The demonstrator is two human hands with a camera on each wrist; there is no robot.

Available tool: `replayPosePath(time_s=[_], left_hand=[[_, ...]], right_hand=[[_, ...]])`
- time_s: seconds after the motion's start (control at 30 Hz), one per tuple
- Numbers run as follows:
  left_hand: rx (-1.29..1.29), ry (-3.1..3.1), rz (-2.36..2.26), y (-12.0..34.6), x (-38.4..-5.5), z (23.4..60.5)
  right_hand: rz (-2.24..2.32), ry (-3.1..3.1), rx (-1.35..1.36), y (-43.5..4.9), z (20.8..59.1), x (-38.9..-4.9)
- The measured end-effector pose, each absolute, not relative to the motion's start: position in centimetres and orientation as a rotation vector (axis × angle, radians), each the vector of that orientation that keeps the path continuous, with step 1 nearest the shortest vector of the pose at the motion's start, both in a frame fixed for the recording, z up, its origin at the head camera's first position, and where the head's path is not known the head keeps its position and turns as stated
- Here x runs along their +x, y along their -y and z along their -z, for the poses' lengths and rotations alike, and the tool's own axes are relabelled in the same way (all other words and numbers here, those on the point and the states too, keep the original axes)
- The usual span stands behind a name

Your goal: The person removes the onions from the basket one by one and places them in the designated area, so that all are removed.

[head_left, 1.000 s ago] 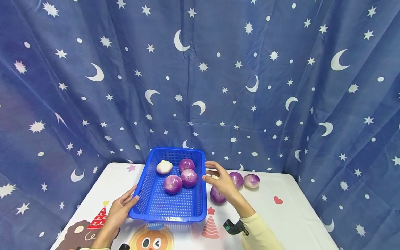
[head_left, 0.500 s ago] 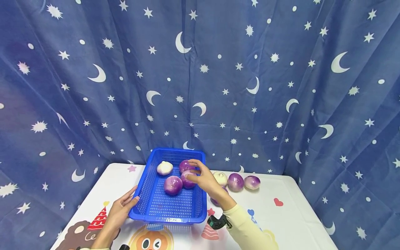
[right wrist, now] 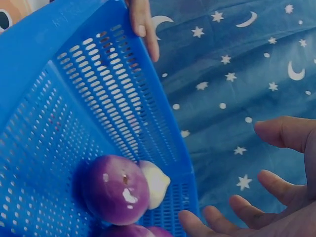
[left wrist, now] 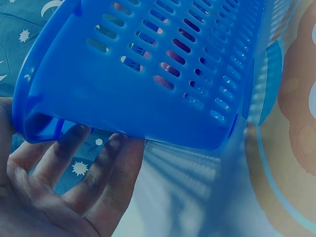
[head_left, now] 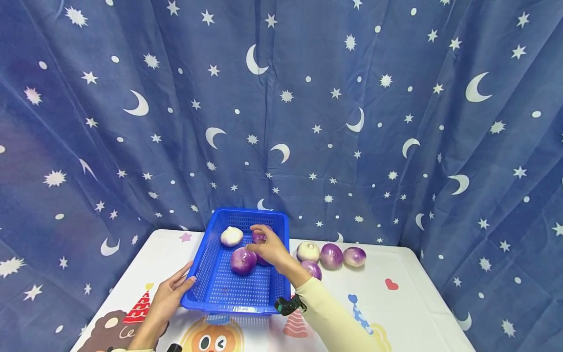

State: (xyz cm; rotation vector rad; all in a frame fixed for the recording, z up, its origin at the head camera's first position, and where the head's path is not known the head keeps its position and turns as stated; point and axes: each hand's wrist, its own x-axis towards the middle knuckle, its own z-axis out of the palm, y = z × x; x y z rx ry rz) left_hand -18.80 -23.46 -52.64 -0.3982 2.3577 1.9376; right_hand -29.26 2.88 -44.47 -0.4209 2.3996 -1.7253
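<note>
A blue plastic basket [head_left: 246, 308] stands on the table with several purple onions in it. One purple onion [head_left: 243, 260] lies mid-basket; a pale-topped onion [head_left: 231, 236] is behind it. My left hand [head_left: 166, 295] holds the basket's near left edge, thumb on the rim and fingers against the outside in the left wrist view. Over the basket's right side hovers my right hand [head_left: 270, 248], fingers spread and nothing between them. It partly hides two onions beneath in the head view. In the right wrist view its fingers [right wrist: 281, 190] are apart from the onions.
Right of the basket, a pale onion [head_left: 308, 252], a purple onion [head_left: 332, 256] and a two-toned onion [head_left: 354, 256] lie in a row. Another onion [head_left: 312, 268] sits nearer, partly behind the right forearm. A star-patterned curtain [head_left: 334, 146] hangs behind the table.
My right hand has moved left from beside the basket's right wall to over the onions inside. The onions on the right are more exposed. The left hand and basket keep their place.
</note>
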Motion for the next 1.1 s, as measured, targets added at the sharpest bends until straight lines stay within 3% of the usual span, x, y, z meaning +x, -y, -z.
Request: replayPosePath(time_s=[1.1], left_hand=[[-0.394, -2.358, -1.961, 23.4, -18.8, 52.6]], right_hand=[[1.486, -2.409, -0.135, -0.1, 48.6, -31.8]])
